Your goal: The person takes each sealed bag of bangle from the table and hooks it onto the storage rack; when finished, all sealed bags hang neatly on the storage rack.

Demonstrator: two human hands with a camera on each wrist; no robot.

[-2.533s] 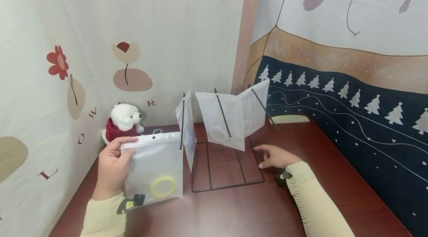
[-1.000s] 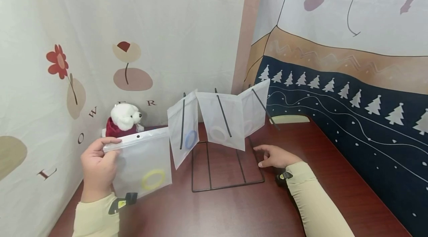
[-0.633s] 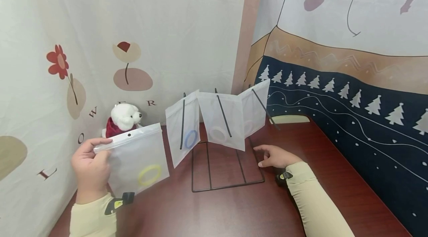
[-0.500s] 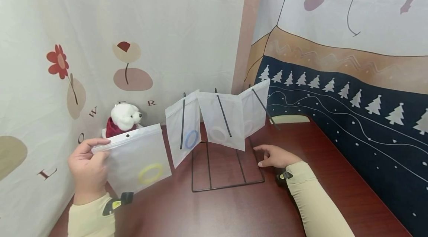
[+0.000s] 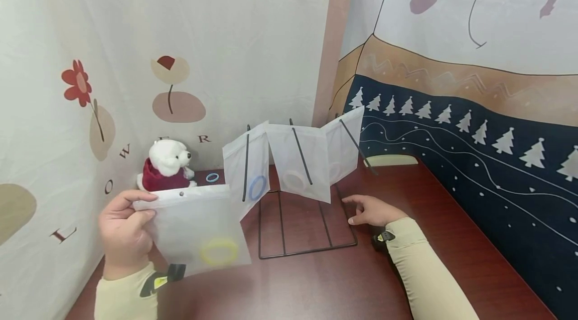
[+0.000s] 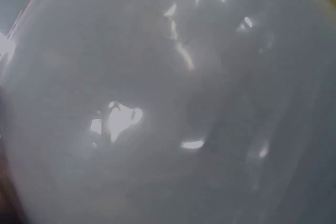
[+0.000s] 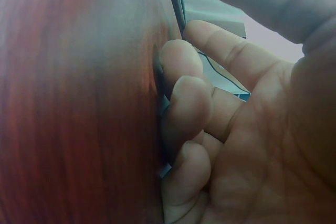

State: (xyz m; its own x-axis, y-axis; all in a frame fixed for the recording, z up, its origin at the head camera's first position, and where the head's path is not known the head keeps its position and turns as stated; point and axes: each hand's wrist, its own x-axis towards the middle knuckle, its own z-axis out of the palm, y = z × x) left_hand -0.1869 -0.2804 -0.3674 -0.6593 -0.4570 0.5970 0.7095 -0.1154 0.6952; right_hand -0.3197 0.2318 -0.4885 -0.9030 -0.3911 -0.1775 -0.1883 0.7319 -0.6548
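My left hand (image 5: 126, 232) pinches the top left corner of a clear zip bag (image 5: 185, 229) between thumb and fingers. A yellow ring (image 5: 219, 252) shows through its lower part. In the left wrist view the bag's plastic (image 6: 157, 103) fills nearly everything. To its right stands a black wire rack (image 5: 307, 251). Three similar bags hang on its prongs: a left bag (image 5: 235, 164) with a blue ring (image 5: 258, 188), a middle bag (image 5: 280, 149) with a pale ring, and a right bag (image 5: 345, 144). My right hand (image 5: 372, 211) rests on the table at the rack base's right side, fingers loosely bent.
A white plush bear (image 5: 168, 159) in a red outfit sits at the back left. Near it a small blue ring (image 5: 212, 177) lies on the dark red table (image 5: 280, 290). A pale green strip (image 5: 391, 160) lies along the back edge, before the hanging printed cloths.
Over these frames my left hand draws the held bag leftward from the rack; most recently the bag has tilted lower. The left hanging bag has turned to face me. My right hand stays put.
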